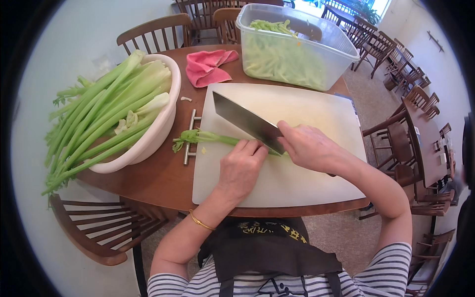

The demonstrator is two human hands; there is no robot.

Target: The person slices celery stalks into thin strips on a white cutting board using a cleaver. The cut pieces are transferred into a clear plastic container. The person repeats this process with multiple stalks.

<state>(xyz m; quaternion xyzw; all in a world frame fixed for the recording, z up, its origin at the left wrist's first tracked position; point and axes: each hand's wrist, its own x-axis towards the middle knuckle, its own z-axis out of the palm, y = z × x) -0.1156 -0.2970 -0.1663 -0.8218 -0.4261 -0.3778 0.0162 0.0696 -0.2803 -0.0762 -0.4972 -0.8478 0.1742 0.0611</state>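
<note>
On a white cutting board (297, 185) lies a celery stalk (222, 139), its leafy end pointing left past the board's edge. My left hand (243, 165) presses the stalk down with curled fingers near its right end. A broad-bladed cleaver (246, 120) is in my right hand (308, 146), the blade slanting from upper left to lower right. Its lower corner meets the celery just right of my left fingertips. The cleaver's handle is mostly hidden inside my right fist.
A white basin (174, 89) heaped with celery stalks (100, 107) stands at the left. Behind the board are a pink cloth (207, 68) and a clear plastic tub (297, 59) holding cut celery. A metal handle (188, 137) runs along the board's left side. A wooden chair (89, 237) is at lower left.
</note>
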